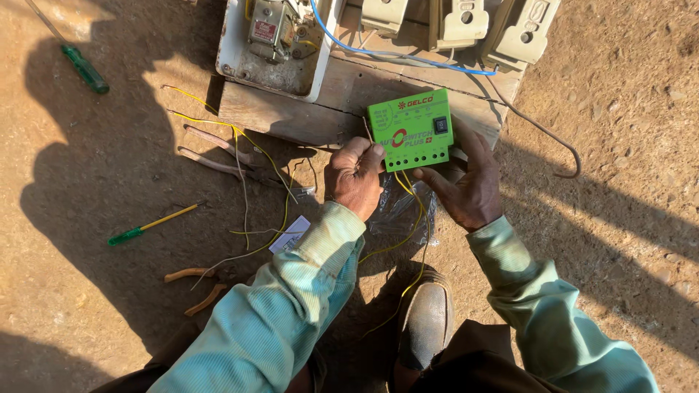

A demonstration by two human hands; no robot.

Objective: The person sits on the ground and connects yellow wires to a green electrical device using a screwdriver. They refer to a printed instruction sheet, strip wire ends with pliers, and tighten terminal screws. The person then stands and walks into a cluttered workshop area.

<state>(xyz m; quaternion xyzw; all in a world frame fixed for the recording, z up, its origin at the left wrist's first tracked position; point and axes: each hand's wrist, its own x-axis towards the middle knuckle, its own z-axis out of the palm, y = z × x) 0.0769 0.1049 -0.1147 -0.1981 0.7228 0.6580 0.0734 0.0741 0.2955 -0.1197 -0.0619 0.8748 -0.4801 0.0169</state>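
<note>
In the head view, a bright green rectangular plastic switch box (411, 129) with a small black rocker button is held over the near edge of a weathered wooden board (342, 102) lying on bare brown dirt ground (626, 240). The left hand (354, 177) is closed on the box's lower left corner, thumb pressed onto its face, while the right hand (470, 183) is clamped on the lower right edge, fingers wrapped behind and thumb laid along the side. Thin yellow wires (408, 240) are seen trailing from the box's underside down between the two pale green sleeves, past a dark worn leather shoe (424, 324). On the board, an open white metal enclosure (275, 44) with an electrical part inside is set at the left, and beige ceramic fuse holders (466, 22) are ranged at the right, crossed by a blue cable (408, 58). Well left of the hands, a green-handled screwdriver with a yellow shaft (149, 225) and another green-handled screwdriver (84, 68) are lying on the dirt, and orange-handled pliers (196, 285) are found nearer the left sleeve.
</note>
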